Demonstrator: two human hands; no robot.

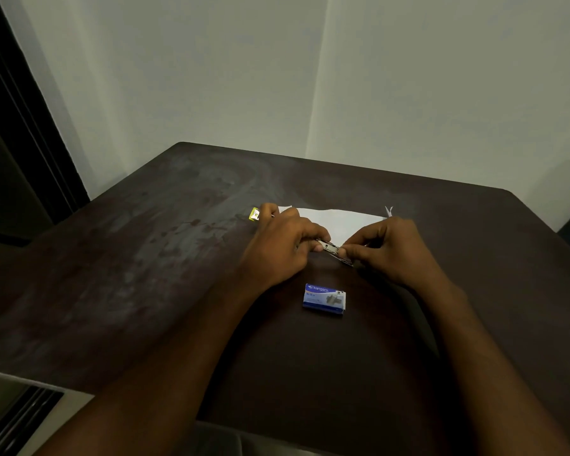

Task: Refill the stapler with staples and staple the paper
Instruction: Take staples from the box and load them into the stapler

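A small metal stapler [333,250] is held above the dark table between both hands. My left hand [282,248] grips its left part, and a yellow-green end [254,214] sticks out past the knuckles. My right hand [387,248] pinches the metal part at its right end with fingertips. White paper [339,222] lies flat on the table just behind the hands, partly hidden by them. A blue and white staple box [324,298] rests closed on the table, near my wrists.
The dark brown table [165,258] stands in a corner against pale walls. Its far edge runs behind the paper. A dark door frame [20,133] is at the left. A light ledge with a dark grille [17,419] sits at the lower left.
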